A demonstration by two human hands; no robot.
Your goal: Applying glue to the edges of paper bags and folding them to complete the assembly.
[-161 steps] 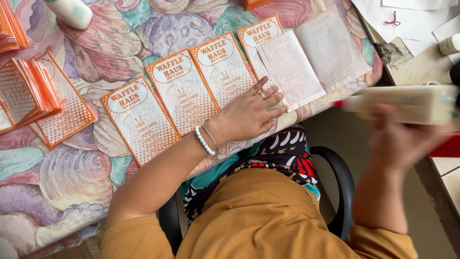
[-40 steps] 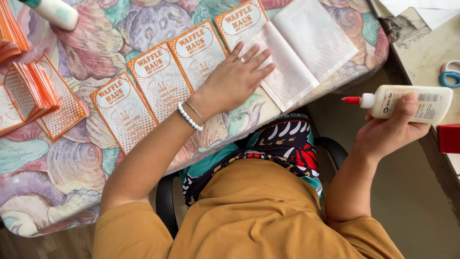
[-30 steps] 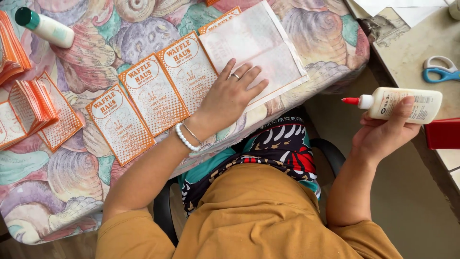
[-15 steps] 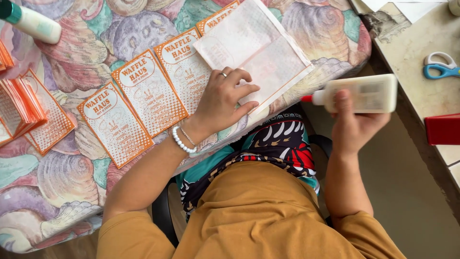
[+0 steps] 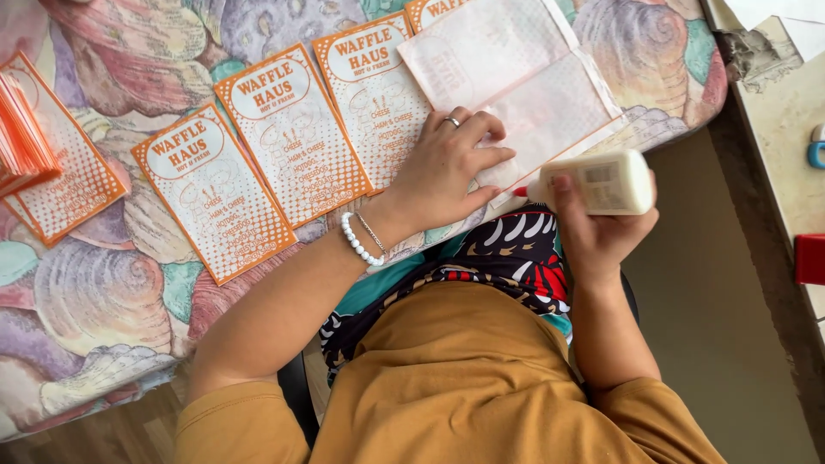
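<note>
Left hand [image 5: 447, 167] lies palm-down on the unfolded white paper bag [image 5: 516, 94], fingers [image 5: 481, 129] spread and flat, pinning the sheet's near edge to the tabletop [image 5: 112, 292] with its shell-print cloth; it presses rather than grips. Right hand [image 5: 597, 232] is wrapped around a white glue bottle [image 5: 593, 182], fingers closed on its body, thumb over the top side. The bottle lies almost level, long axis left-right, and its red nozzle [image 5: 521, 192] points left at the bag's near edge, just beside the left fingertips and just short of the paper; contact cannot be confirmed. So the bag lies up and left of the nozzle, and the right hand is the nearer one to the free edge. The bag's long axis runs diagonally, from upper left to lower right. Left of it, three orange-and-white printed bags [image 5: 292, 129] lie in an overlapping fanned row, with more orange ones stacked at the far left edge [image 5: 34, 163]. A second counter [image 5: 791, 172] stands to the right, well apart.
</note>
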